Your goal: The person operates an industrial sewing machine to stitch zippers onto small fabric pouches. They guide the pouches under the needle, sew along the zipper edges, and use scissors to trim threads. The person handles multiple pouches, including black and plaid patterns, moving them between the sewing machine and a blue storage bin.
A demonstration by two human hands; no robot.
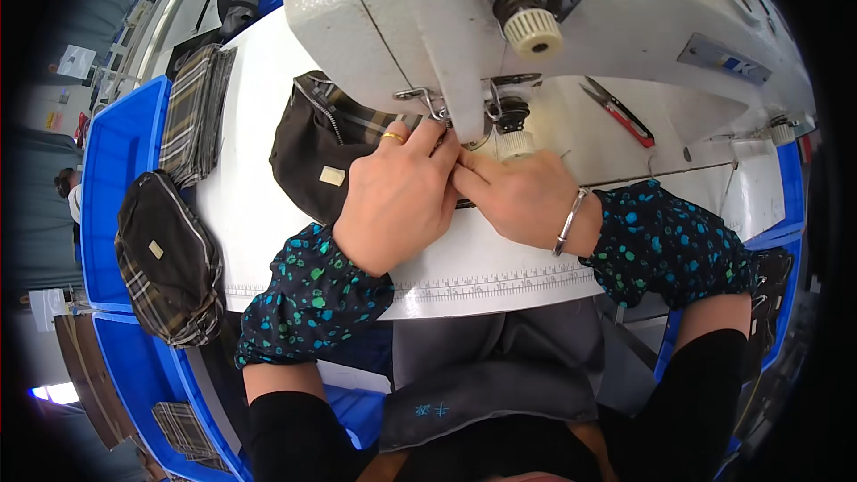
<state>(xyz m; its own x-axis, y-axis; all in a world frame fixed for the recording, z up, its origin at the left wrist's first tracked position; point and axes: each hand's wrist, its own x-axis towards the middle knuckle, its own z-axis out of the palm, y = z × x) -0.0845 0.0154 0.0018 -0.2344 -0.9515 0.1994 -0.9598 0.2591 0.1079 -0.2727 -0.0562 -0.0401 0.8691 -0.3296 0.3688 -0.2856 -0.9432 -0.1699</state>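
Observation:
A dark brown zippered pouch (299,156) with a plaid panel and a small pale label lies on the sewing machine bed. My left hand (397,192) rests over its right part, fingers bent and closed on the cloth right beside the needle area. Against it, my right hand (522,196) has its thumb and fingers pinched together at the pouch's edge; the held bit is mostly hidden. The white sewing machine (402,27) stands over my fingertips, and its presser foot is largely covered by them.
Thread snips (620,113) with red and black handles lie right of the needle. Plaid cloth pieces (192,116) are stacked at the left, near another finished-looking pouch (165,259). Blue bins (112,187) line the left side. A printed ruler strip (500,288) follows the table's front edge.

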